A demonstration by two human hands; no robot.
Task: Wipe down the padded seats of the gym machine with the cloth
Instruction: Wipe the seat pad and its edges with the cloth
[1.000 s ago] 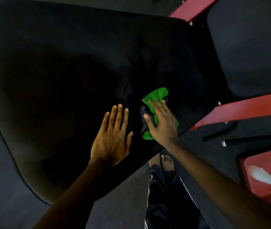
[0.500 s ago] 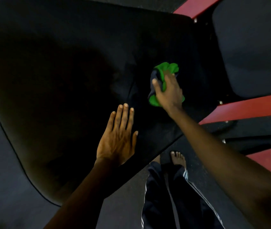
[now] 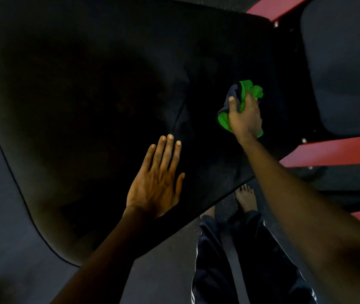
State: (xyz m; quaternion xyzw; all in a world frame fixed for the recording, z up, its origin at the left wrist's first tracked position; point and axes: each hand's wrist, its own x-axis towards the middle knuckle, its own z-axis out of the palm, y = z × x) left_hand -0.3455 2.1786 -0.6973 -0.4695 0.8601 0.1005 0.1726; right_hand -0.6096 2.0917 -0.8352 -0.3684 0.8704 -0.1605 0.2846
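- Dim gym floor (image 3: pixel 3 249) surrounds the big black padded seat (image 3: pixel 86 95), which looks firm and smooth.
- Left hand (image 3: pixel 156 181) lies flat on it, fingers straight, near the front edge.
- Right hand (image 3: pixel 243 119) bunches the green cloth (image 3: pixel 251 89) against the seat's right side. The cloth looks soft and light, best gripped wadded.

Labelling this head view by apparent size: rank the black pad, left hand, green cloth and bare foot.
1. black pad
2. left hand
3. green cloth, partly under right hand
4. bare foot, farther from camera

two hands (image 3: pixel 154 183) (image 3: pixel 245 119), one cloth (image 3: pixel 251 91), two pads (image 3: pixel 86 106) (image 3: pixel 346 73), two red bars (image 3: pixel 332 153) (image 3: pixel 280 7), two feet (image 3: pixel 247 198) (image 3: pixel 207 213)
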